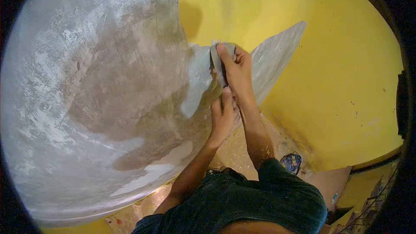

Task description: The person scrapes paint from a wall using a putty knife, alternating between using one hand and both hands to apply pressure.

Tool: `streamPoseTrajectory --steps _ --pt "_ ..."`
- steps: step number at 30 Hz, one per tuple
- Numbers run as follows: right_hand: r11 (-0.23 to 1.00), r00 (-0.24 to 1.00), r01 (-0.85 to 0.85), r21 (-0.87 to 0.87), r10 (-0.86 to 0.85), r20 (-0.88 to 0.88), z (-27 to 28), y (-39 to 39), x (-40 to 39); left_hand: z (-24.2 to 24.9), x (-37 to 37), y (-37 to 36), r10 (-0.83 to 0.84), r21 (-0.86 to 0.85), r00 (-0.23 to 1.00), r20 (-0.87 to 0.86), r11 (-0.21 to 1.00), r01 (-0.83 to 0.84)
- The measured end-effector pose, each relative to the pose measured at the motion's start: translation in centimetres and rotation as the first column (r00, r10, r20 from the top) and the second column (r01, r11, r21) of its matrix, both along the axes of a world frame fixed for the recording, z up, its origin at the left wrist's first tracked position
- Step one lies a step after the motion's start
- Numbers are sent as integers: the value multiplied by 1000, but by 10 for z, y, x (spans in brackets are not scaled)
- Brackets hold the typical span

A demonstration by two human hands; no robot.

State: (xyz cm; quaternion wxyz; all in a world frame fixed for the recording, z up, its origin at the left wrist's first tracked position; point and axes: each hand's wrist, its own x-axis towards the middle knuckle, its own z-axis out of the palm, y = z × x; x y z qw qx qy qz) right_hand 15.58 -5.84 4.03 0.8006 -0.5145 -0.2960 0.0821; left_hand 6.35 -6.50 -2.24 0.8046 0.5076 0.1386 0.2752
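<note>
My right hand is closed on a folded grey sheet of sandpaper, its thumb pressed flat near the top of the sheet. Below it, my left hand is closed at the sheet's lower end, thumb pointing up, with its fingers partly hidden. A dark edge runs down the left side of the sheet. Both hands overlap the wall's grey plastered area, beside a paler patch. The sheet's top reaches the border with the yellow paint.
A pointed grey plaster strip crosses the yellow wall on the right. Two small holes mark the wall's upper part. Below, a dark item with yellow print lies on the dusty floor. Clutter shows at the lower right.
</note>
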Motion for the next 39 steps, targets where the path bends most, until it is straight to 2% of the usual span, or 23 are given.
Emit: streamPoseTrajectory --steps 1,2,4,5,7,8,10,13,16,21,23,25,28,31,32,33,35,39 --pt "1000 1000 -10 11 10 14 3 -2 0 1 -1 0 -40 -21 998 -51 999 39" --pt "999 1000 -5 -49 6 24 8 -7 0 -4 3 1 -34 -28 998 -53 999 33" --pt "999 1000 -7 -44 8 30 -1 -7 0 -15 10 1 44 120 999 4 992 -44" --pt "1000 999 -1 -29 2 42 -4 -6 -1 -21 9 -1 42 125 999 0 991 -42" --pt "999 999 10 -43 -9 37 -6 -7 -2 -18 0 -7 -14 -120 1000 9 993 15" --pt "999 999 5 -41 -3 47 -5 -6 1 -16 2 -7 -8 -121 1000 9 993 9" --pt "999 999 6 -43 -5 32 3 -6 2 -9 8 -6 35 -33 999 29 999 -34" --pt "1000 998 -18 -19 19 64 14 -8 2 3 10 -8 47 9 998 35 999 -47" --pt "1000 999 -3 8 2 33 -5 -3 0 -11 1 -8 70 100 997 -17 993 -68" --pt "1000 999 8 -10 -7 53 14 -5 1 2 6 -5 60 13 998 30 998 -60" --pt "1000 997 11 5 -11 73 -3 -2 2 -1 5 -7 44 1 997 62 999 -45" --pt "1000 995 5 26 -7 98 -4 1 2 -10 1 -7 63 -20 998 15 998 -63" --pt "999 991 49 19 -51 123 8 4 6 -2 7 -1 51 51 999 6 997 -52" --pt "1000 992 19 -16 -17 127 15 -2 4 12 4 -7 91 80 996 11 993 -92" --pt "1000 991 17 -9 -15 134 9 -1 2 4 4 -7 94 87 995 18 992 -95" --pt "1000 991 22 6 -23 130 -3 1 0 -14 3 -5 77 43 997 7 996 -77" --pt "1000 991 19 21 -22 135 -1 4 1 -17 5 -2 66 -2 998 7 998 -66" --pt "997 982 77 -12 -74 175 18 -3 -2 6 1 -7 46 27 998 41 999 -48"
